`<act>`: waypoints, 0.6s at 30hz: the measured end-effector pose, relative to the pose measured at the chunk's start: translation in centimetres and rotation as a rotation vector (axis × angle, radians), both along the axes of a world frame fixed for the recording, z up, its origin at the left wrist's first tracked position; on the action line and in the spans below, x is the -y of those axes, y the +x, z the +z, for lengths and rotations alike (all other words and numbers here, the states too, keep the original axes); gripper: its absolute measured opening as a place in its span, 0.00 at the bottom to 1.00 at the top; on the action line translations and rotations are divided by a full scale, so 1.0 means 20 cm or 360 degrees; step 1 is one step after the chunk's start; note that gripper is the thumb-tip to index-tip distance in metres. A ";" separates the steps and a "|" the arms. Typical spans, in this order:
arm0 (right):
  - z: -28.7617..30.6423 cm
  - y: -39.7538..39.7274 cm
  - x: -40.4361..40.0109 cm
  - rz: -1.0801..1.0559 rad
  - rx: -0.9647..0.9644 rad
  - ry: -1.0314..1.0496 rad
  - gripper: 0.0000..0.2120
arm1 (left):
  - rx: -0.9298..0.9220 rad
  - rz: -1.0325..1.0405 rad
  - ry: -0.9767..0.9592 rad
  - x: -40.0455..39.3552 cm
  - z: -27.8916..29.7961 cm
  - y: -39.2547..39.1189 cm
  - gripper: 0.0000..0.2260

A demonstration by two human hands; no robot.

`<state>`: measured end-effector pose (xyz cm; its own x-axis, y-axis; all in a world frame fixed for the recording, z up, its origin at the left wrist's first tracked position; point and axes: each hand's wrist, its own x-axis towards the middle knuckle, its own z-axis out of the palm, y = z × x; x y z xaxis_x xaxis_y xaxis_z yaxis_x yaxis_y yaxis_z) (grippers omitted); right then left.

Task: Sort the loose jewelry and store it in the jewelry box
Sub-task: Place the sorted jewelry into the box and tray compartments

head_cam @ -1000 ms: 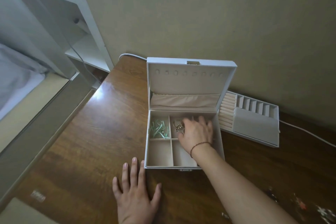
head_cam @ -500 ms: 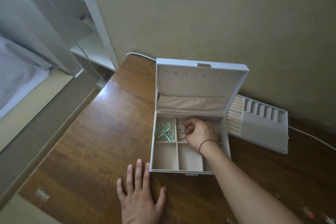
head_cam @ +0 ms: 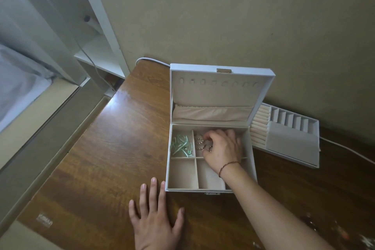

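The right hand [head_cam: 222, 149] reached into the jewelry box [head_cam: 209, 190], fingers curled, pinching beaded rings [head_cam: 199, 141]; the left hand [head_cam: 155, 217] lay flat, fingers spread, on the desk [head_cam: 113, 148].

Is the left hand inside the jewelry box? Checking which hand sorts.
No, the left hand lies flat on the table beside the jewelry box.

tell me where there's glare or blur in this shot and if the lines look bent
Head view: window glare streaks the brown wooden table left of the white open jewelry box; loose jewelry at the bottom right corner is blurred; wide-angle distortion tilts the white shelf frame.
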<state>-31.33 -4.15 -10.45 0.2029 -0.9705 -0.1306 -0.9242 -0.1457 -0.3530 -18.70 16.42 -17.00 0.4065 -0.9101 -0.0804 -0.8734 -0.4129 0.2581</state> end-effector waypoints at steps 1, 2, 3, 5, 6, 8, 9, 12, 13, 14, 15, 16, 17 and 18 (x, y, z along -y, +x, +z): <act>0.00 0.01 0.01 -0.0009 -0.0048 0.0023 0.11 | -0.0001 -0.0005 0.0005 0.00 0.00 0.00 0.36; 0.00 0.01 0.01 -0.0039 -0.0083 0.0045 0.10 | -0.0008 -0.0014 0.0016 0.00 0.00 0.00 0.36; -0.01 0.02 0.02 -0.0080 -0.0107 0.0054 0.09 | -0.0004 -0.0023 0.0015 0.00 0.00 0.00 0.36; -0.02 0.02 0.02 -0.0129 -0.0126 0.0053 0.08 | -0.0004 -0.0031 0.0028 0.00 0.00 0.00 0.36; -0.02 0.03 0.02 -0.0114 -0.0113 0.0047 0.09 | -0.0019 -0.0028 0.0049 0.00 0.01 0.00 0.36; -0.02 0.02 -0.01 -0.0044 -0.0045 0.0039 0.10 | -0.0048 -0.0005 0.0070 0.01 0.02 0.00 0.36; -0.01 0.00 -0.03 -0.0019 -0.0008 0.0023 0.11 | -0.0041 0.0000 0.0078 0.00 0.02 0.00 0.36; 0.05 -0.14 -0.15 -0.0014 0.0111 -0.0174 0.11 | -0.0036 0.0011 0.0094 0.01 0.03 -0.01 0.35; 0.07 -0.22 -0.21 -0.0043 0.0165 -0.0253 0.10 | -0.0024 0.0015 0.0081 0.00 0.02 0.00 0.36; 0.09 -0.31 -0.27 -0.0091 0.0226 -0.0325 0.10 | -0.0030 0.0022 0.0064 0.00 0.02 0.00 0.37; 0.11 -0.42 -0.33 -0.0148 0.0286 -0.0394 0.09 | -0.0044 0.0029 0.0026 0.00 0.03 0.00 0.38; 0.13 -0.54 -0.39 -0.0204 0.0324 -0.0460 0.09 | -0.0066 0.0057 0.0002 0.01 0.04 -0.01 0.38; 0.14 -0.67 -0.44 -0.0258 0.0319 -0.0507 0.10 | -0.0069 0.0073 -0.0019 0.01 0.05 -0.03 0.38; 0.15 -0.81 -0.49 -0.0319 0.0273 -0.0513 0.10 | -0.0048 0.0077 -0.0046 0.01 0.06 -0.04 0.37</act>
